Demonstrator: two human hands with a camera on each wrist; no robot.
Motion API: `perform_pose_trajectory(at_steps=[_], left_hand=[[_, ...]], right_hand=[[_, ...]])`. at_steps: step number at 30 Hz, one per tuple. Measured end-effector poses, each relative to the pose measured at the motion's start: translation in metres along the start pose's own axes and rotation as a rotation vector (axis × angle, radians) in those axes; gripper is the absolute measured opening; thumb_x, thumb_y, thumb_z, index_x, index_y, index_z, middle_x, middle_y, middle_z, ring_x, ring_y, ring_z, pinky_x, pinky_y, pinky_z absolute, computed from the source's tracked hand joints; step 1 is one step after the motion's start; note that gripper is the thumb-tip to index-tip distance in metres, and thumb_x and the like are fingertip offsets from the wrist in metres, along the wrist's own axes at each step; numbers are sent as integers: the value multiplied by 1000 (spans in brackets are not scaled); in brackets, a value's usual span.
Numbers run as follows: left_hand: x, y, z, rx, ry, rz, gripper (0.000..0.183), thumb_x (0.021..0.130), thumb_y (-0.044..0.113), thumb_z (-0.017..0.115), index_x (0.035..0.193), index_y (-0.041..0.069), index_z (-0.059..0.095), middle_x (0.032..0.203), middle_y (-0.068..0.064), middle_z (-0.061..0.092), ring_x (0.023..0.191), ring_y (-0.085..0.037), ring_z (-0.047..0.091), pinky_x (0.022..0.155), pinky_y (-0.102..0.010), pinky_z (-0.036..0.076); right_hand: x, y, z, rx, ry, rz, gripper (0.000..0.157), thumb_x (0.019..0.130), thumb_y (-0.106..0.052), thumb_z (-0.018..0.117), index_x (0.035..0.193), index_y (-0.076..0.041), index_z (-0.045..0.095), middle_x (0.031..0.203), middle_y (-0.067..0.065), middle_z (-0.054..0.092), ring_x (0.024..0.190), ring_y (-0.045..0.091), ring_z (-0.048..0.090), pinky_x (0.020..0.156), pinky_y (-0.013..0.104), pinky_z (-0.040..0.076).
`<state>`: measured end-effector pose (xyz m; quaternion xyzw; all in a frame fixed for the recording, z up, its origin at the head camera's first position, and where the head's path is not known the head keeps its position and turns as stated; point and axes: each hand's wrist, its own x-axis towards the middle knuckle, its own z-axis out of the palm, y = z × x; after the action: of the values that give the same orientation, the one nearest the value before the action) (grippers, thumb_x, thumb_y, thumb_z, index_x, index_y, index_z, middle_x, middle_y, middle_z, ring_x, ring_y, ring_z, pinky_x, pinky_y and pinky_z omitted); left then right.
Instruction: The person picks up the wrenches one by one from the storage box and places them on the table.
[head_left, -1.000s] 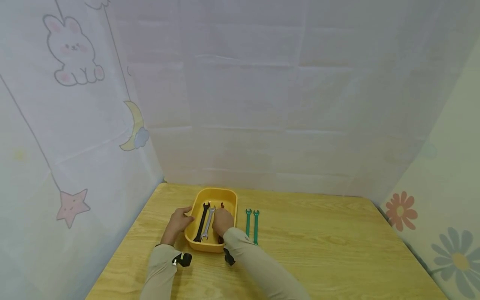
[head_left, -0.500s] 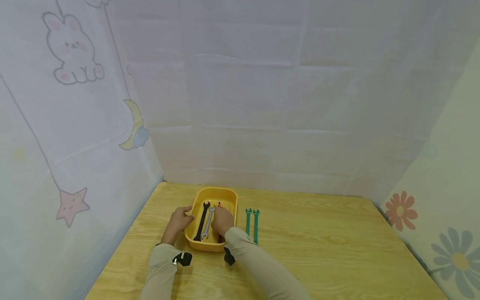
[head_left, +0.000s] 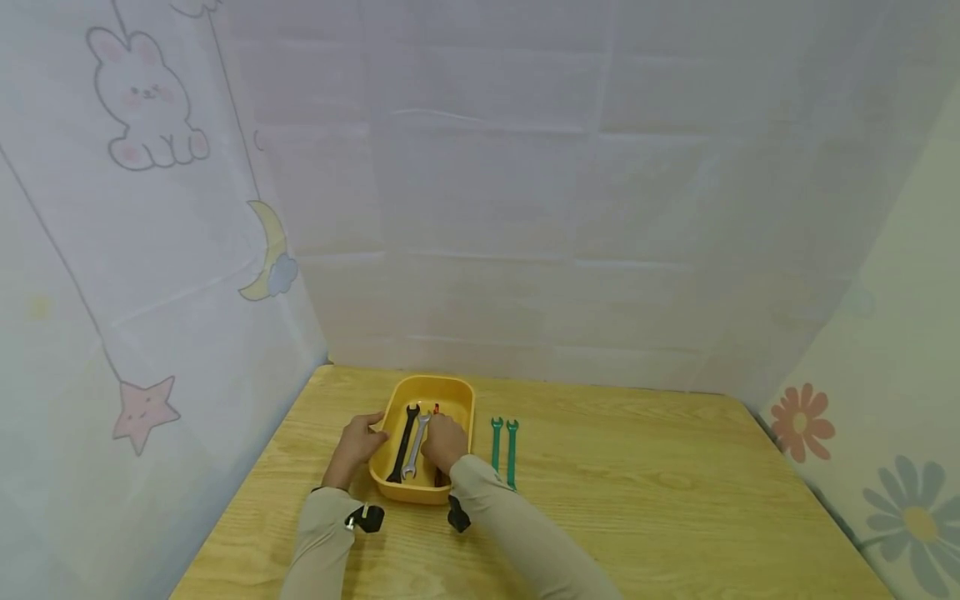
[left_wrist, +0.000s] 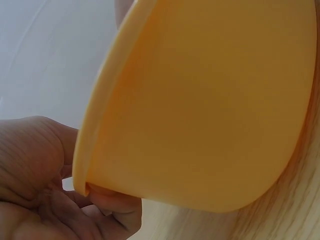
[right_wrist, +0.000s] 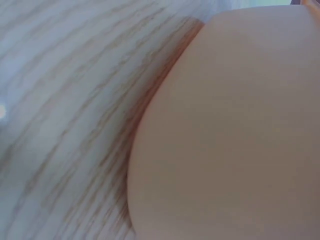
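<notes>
A yellow plastic tray (head_left: 433, 382) sits on the table, and my left hand (head_left: 357, 446) grips its left rim. The left wrist view shows that hand (left_wrist: 55, 185) with thumb above and fingers curled under the rim. Inside the tray lie a black wrench (head_left: 405, 443) and a silver wrench (head_left: 417, 446), side by side. My right hand (head_left: 446, 442) is in the tray's right half, holding a red wrench (head_left: 437, 408); the hand hides its middle. The right wrist view shows only the tray's outer wall (right_wrist: 230, 125), not the fingers.
Two green wrenches (head_left: 512, 450) lie parallel on the wooden table (head_left: 637, 483), right of the tray and partly behind the right sleeve (head_left: 517, 525). A patterned cloth wall (head_left: 480, 208) stands behind the table and along both sides.
My right hand has shifted slightly left inside the tray, bringing the red wrench closer to the silver one. My left hand and the tray have stayed put.
</notes>
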<state>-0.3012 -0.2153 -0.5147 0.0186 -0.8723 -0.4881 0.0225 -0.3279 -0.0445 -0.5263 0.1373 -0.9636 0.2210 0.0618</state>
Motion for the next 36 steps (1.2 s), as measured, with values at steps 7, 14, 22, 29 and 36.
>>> perform_pose_trajectory(at_steps=[7,14,22,29,36], left_hand=[[0,0,0,5,-6,7,49,94,-4,56,140,-14,46,96,-30,69,75,-34,68,61,-41,56],[0,1,0,1,0,6,50,92,-5,56,141,-14,47,95,-30,69,73,-34,68,60,-41,56],[-1,2,0,21,6,-1,50,92,-3,56,141,-12,48,90,-26,70,67,-30,64,54,-31,49],[-2,1,0,31,7,9,51,91,-3,56,140,-13,48,96,-29,69,69,-30,66,55,-32,51],[-1,2,0,46,12,17,51,90,-4,56,140,-13,49,101,-31,68,72,-31,67,56,-34,53]], right_hand=[[0,-1,-6,52,-13,22,32,85,-2,72,63,-10,50,54,-1,38,46,12,33,43,26,27],[1,0,-11,49,1,14,7,85,-2,72,84,-1,65,58,3,48,45,12,37,41,26,27],[5,4,-16,82,-6,33,9,86,-1,71,90,2,64,59,3,48,45,12,39,40,25,28],[7,7,-17,91,-8,23,9,85,1,69,85,-1,60,56,1,39,44,11,34,40,25,25],[5,7,-22,66,14,9,13,85,-1,68,82,-3,56,56,-1,35,44,12,33,41,26,25]])
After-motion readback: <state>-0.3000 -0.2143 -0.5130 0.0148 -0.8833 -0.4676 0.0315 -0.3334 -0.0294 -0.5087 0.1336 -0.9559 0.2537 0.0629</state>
